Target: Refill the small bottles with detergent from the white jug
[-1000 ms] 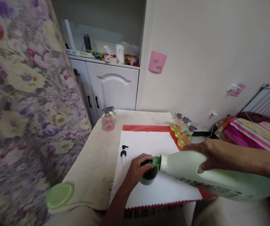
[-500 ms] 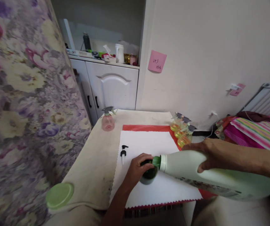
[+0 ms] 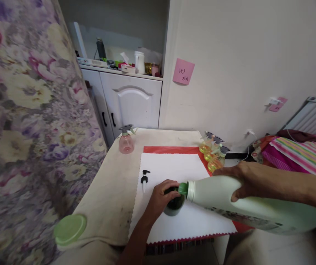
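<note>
My left hand (image 3: 164, 197) is wrapped round the upper part of a dark green bottle (image 3: 174, 208), which stands on a white mat (image 3: 174, 165). My right hand (image 3: 242, 180) grips a large pale green jug (image 3: 218, 191) tipped on its side. The jug's green spout (image 3: 183, 188) lies at the mouth of the dark bottle, close to my left thumb. Whether liquid is flowing cannot be made out. A black pump head (image 3: 144, 179) with a clear tube rests on the mat, left of the bottle.
A pink spray bottle (image 3: 126, 141) stands at the table's back left. Several spray bottles with yellow liquid (image 3: 213, 152) cluster at the back right. A light green lid (image 3: 70, 229) sits at the front left corner. A floral curtain (image 3: 36, 110) hangs along the left.
</note>
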A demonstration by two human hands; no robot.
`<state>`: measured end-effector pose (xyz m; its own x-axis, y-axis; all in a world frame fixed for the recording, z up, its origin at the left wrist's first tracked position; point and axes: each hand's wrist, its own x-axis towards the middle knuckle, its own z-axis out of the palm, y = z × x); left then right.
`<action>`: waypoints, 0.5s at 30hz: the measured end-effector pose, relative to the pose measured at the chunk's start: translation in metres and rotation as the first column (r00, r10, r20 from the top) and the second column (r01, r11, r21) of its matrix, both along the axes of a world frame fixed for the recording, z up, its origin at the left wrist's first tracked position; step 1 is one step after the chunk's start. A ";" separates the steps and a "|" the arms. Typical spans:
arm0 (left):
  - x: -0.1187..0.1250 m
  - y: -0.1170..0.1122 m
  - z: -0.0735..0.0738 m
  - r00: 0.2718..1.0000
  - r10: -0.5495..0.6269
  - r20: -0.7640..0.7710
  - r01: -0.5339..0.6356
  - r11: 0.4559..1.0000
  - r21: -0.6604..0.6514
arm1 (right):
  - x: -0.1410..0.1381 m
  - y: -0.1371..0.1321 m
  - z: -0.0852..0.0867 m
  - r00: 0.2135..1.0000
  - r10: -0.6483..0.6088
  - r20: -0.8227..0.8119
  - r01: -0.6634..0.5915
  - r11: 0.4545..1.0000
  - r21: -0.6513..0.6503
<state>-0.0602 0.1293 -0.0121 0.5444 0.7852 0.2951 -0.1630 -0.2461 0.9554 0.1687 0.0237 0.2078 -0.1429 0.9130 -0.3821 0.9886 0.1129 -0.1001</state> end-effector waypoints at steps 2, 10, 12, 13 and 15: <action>0.000 0.000 0.001 1.000 -0.003 -0.005 0.003 1.000 0.001 | -0.002 0.000 0.002 0.999 -0.037 0.004 0.037 0.999 -0.022; 0.000 -0.001 0.001 1.000 0.001 -0.006 -0.001 1.000 0.002 | -0.005 0.000 0.004 0.999 -0.047 -0.001 0.047 0.998 -0.031; 0.000 -0.001 0.001 1.000 0.001 -0.003 -0.001 1.000 0.003 | -0.005 -0.001 0.005 0.999 -0.047 -0.005 0.047 0.998 -0.034; 0.000 0.000 0.001 1.000 0.002 -0.002 -0.002 1.000 0.004 | -0.005 -0.001 0.005 0.999 -0.045 -0.010 0.045 0.998 -0.034; 0.000 0.000 0.000 1.000 0.002 -0.001 -0.002 1.000 0.004 | -0.006 -0.001 0.006 0.999 -0.039 -0.013 0.039 0.999 -0.034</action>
